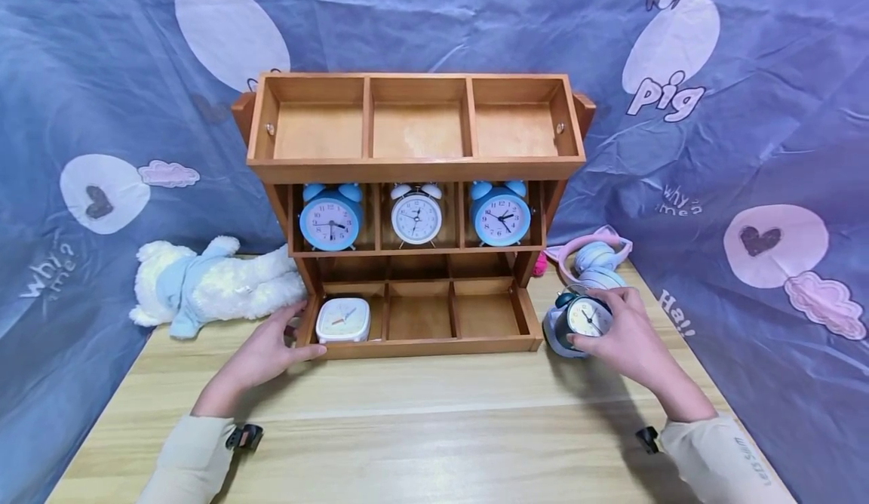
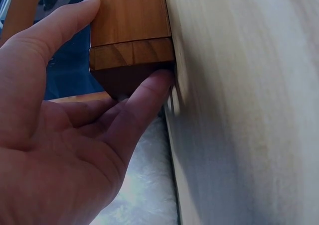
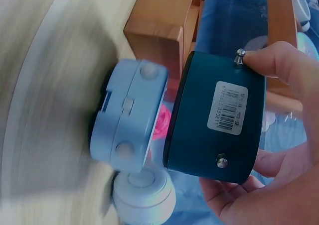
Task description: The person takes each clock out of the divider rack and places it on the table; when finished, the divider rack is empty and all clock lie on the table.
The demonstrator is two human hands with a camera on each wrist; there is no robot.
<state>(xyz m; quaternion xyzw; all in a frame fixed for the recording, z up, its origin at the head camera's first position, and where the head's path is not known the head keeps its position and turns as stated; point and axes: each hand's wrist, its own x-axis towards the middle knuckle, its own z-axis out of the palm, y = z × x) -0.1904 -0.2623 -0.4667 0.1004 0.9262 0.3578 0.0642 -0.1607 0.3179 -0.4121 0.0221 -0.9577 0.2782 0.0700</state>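
Observation:
At the lower left corner of a wooden three-tier shelf (image 1: pixel 434 348), my left hand (image 1: pixel 274 344) grips the end of the bottom tier. In the left wrist view the thumb lies along the front board (image 2: pixel 130 16) and the other fingers reach round its end. My right hand (image 1: pixel 627 332) holds a dark green twin-bell alarm clock (image 1: pixel 577 324) tilted off the table, right of the shelf. Its underside, with a barcode label and small metal feet, shows in the right wrist view. Close by, a light blue clock (image 3: pixel 130 116) rests on the table, partly hidden in the head view.
The middle tier bears two blue clocks, left (image 1: pixel 330 222) and right (image 1: pixel 501 219), with a white one (image 1: pixel 416 218) between. A white square clock (image 1: pixel 343 319) lies in the bottom left compartment. A plush bear (image 1: pixel 217 285) lies left; cat-ear headphones (image 1: pixel 597 259) sit right.

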